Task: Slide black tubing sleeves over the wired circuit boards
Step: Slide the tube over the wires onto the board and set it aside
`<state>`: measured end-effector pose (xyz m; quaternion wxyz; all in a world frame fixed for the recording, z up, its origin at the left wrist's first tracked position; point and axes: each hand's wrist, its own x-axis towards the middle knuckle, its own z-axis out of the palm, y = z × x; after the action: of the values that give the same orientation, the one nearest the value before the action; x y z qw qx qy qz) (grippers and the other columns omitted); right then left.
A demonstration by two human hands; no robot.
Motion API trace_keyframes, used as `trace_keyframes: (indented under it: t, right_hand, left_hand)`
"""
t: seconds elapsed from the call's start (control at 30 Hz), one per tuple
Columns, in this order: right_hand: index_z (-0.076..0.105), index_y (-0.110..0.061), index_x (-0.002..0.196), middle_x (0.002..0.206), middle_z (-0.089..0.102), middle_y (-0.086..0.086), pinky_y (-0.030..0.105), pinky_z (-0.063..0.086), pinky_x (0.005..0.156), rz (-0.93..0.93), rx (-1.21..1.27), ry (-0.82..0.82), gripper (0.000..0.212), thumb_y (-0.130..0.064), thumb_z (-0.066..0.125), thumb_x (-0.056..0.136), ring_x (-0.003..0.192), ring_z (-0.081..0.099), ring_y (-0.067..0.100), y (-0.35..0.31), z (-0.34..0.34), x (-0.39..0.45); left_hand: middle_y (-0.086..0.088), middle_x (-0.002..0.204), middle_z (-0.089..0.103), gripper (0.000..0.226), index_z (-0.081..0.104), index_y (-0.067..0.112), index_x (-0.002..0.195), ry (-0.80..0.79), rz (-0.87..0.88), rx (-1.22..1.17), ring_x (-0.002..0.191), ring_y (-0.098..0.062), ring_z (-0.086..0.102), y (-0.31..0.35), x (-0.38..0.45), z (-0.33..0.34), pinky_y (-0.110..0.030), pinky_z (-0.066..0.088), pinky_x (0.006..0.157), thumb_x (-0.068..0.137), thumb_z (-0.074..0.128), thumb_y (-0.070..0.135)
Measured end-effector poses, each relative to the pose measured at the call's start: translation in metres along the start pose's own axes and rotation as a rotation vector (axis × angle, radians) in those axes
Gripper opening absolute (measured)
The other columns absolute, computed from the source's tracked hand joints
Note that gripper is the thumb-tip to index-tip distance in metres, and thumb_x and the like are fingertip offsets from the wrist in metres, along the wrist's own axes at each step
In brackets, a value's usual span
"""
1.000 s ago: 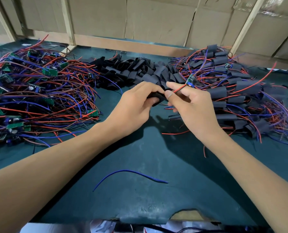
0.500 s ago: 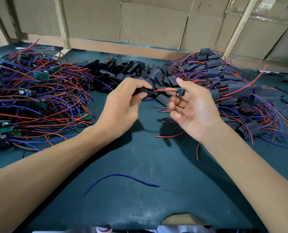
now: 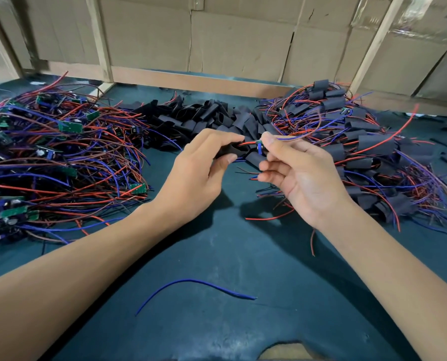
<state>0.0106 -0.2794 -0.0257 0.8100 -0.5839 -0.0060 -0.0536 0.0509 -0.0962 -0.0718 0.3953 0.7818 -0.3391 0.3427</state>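
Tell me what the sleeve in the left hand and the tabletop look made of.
Black tubing sleeve: thin matte flexible plastic, likely heat-shrink; it flattens under the left hand. Tabletop: dark teal mat, possibly rubber or vinyl, dull with pale scuffs.

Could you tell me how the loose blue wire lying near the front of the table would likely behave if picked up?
The loose blue wire is thin and lies in a curve, so it would probably flop and feel very light. It likely slides easily on the mat.

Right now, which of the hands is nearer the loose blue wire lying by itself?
Left. The left hand is above the loose blue wire; the right hand is farther off, up and right.
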Motion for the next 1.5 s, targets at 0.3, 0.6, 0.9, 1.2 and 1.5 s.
trace_keyframes:
  t: [0.3,0.6,0.9,1.2,1.5]
  right_hand:
    - [0.073,-0.007,0.081,0.073,0.07,0.009,0.028,0.058,0.058,0.065,0.029,-0.069,0.017,-0.023,0.077,0.076,0.067,0.072,0.022,-0.003,-0.002,-0.002]
    - [0.078,-0.016,0.068,0.076,0.074,0.009,0.029,0.06,0.059,0.063,0.016,-0.085,0.013,-0.027,0.079,0.074,0.07,0.075,0.022,-0.005,-0.009,0.0]
    - [0.081,-0.015,0.072,0.08,0.076,0.011,0.033,0.061,0.073,0.058,0.088,-0.158,0.007,-0.016,0.075,0.076,0.079,0.077,0.026,-0.006,-0.012,0.003]
    - [0.079,-0.015,0.069,0.078,0.074,0.013,0.034,0.061,0.065,0.042,-0.025,-0.11,0.009,-0.021,0.078,0.075,0.074,0.076,0.028,-0.005,-0.014,0.003]
    - [0.077,-0.01,0.075,0.077,0.073,0.018,0.035,0.06,0.058,0.002,-0.109,-0.151,0.009,-0.019,0.078,0.074,0.07,0.075,0.032,-0.003,-0.01,-0.001]
  left_hand:
    - [0.006,0.12,0.061,0.035,0.061,0.014,0.129,-0.025,0.006,0.018,0.108,-0.009,0.057,0.006,-0.002,0.0,-0.052,0.046,0.091,0.095,0.063,0.004]
    - [0.002,0.122,0.062,0.038,0.062,0.014,0.13,-0.03,-0.021,0.033,0.114,-0.016,0.059,0.012,0.001,0.003,-0.052,0.045,0.093,0.093,0.069,0.011]
    - [0.002,0.123,0.061,0.04,0.061,0.015,0.132,-0.041,-0.046,0.045,0.115,-0.013,0.056,0.014,0.001,0.003,-0.046,0.042,0.098,0.092,0.069,0.013]
    - [-0.004,0.125,0.06,0.04,0.059,0.008,0.135,-0.069,-0.019,-0.001,0.117,-0.02,0.058,0.012,0.002,0.005,-0.041,0.047,0.1,0.095,0.066,0.009]
    - [-0.011,0.128,0.059,0.04,0.056,0.001,0.137,-0.083,0.025,0.057,0.118,-0.025,0.057,0.011,0.001,0.001,-0.034,0.046,0.103,0.097,0.06,0.003]
